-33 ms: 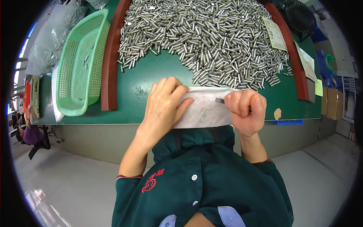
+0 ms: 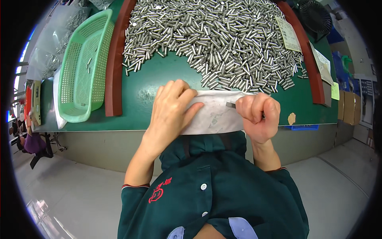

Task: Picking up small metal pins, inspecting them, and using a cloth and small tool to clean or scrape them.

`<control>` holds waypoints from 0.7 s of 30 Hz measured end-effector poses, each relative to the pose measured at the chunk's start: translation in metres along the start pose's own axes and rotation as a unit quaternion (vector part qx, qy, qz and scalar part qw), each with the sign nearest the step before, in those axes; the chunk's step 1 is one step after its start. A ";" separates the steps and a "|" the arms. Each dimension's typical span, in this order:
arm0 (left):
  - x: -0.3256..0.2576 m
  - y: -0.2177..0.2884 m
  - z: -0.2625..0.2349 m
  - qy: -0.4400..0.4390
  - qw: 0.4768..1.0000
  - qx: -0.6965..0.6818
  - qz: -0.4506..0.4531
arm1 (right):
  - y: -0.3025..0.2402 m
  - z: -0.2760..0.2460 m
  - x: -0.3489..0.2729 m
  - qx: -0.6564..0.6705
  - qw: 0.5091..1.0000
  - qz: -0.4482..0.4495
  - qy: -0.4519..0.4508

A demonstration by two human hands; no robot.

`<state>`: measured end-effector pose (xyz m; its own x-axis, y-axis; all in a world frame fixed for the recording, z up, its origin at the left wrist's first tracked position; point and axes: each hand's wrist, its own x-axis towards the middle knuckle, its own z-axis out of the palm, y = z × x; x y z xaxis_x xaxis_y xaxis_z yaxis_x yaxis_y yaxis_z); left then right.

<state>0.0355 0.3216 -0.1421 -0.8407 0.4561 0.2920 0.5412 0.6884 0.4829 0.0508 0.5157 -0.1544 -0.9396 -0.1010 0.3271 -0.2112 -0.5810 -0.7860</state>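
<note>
white cloth [image 2: 217,115] lies at the tabletop's [image 2: 159,79] near edge under my flat left hand [image 2: 171,111]; my right hand [image 2: 258,113], grip closed on a pin [image 2: 230,105], should rub gently.

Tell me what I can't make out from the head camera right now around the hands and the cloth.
- Dark small piece at the right hand: mostly hidden in the closed grip; its kind is unclear.
- White cloth: left part hidden under the left hand, lower edge cut off by the table edge.
- Pile of metal pins: far side cut off by the picture's top edge.
- Clear bags at upper left: contents blurred.
</note>
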 end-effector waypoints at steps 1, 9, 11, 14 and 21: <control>0.004 0.000 0.000 0.016 1.000 -0.002 0.008 | -0.001 0.000 -0.001 0.004 1.000 -0.013 -0.001; 0.052 0.011 0.028 -0.006 0.981 -0.089 0.170 | -0.007 -0.005 -0.007 -0.041 0.998 -0.048 -0.003; 0.066 0.005 0.031 -0.054 0.973 -0.031 0.224 | -0.005 -0.005 -0.006 -0.010 0.999 -0.047 0.006; 0.078 -0.001 0.021 -0.107 0.968 0.020 0.225 | -0.006 -0.006 -0.008 -0.043 0.997 -0.058 -0.006; 0.066 -0.034 0.007 -0.049 0.976 0.108 0.183 | -0.007 -0.011 -0.009 -0.046 0.997 -0.060 -0.023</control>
<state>-0.0383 0.3324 -0.1449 -0.5908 0.7374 0.3274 0.8047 0.5678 0.1733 0.0579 0.5295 -0.1579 -0.8930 -0.0742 0.4440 -0.3473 -0.5140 -0.7843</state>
